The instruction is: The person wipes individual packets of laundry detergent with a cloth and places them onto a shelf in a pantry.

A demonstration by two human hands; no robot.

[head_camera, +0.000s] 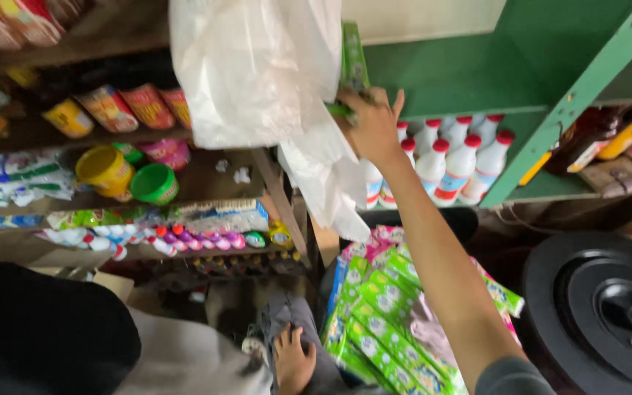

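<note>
My right hand (371,126) is raised to the green shelf (477,80) and grips a green packet (353,62) that stands upright behind a hanging white plastic bag (257,69). The bag covers part of the packet and touches my fingers. Low in the view, my left hand (293,360) rests flat on a grey trouser knee (281,313), holding nothing. A pile of similar green packets (382,322) lies just right of that hand, under my right forearm.
White bottles with red caps (462,162) stand on the green shelf below my right hand. Wooden shelves on the left hold a yellow tub (104,170), a green tub (154,183), cans and small bottles. A black round object (601,307) sits lower right.
</note>
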